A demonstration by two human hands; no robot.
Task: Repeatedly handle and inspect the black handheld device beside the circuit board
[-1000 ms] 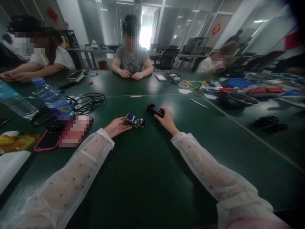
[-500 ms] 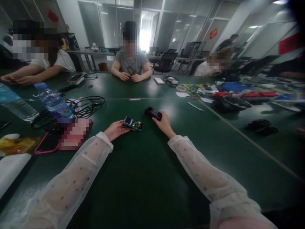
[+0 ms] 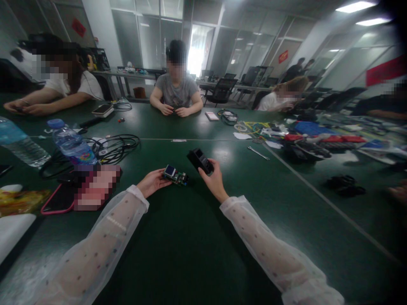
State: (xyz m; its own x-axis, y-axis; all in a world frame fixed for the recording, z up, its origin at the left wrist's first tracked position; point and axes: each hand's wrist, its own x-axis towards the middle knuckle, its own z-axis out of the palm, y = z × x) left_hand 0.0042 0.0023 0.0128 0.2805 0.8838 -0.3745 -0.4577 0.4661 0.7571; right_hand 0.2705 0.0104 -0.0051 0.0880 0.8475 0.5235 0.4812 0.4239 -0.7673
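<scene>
My left hand point(image 3: 153, 182) holds a green circuit board point(image 3: 179, 178) by its left end, where a small square screen is mounted. Closed around the lower end of a black plastic casing point(image 3: 200, 160) is my right hand point(image 3: 213, 178). The casing is tilted, its far end raised, and a window-like cut-out shows on its upper face. Board and casing are apart, the casing to the right of and slightly beyond the board. Both are above the green table point(image 3: 190, 241).
To the left stand water bottles point(image 3: 71, 144), a coil of black cable point(image 3: 119, 146) and a pink-cased phone point(image 3: 59, 199). A wrench point(image 3: 258, 153) lies to the right, near cluttered cables and tools point(image 3: 305, 144). A person point(image 3: 175, 89) sits opposite; others sit at both sides.
My right hand has tilted the black casing up and brought it slightly leftward. The left hand still holds the board much as before. The whole view has shifted a little.
</scene>
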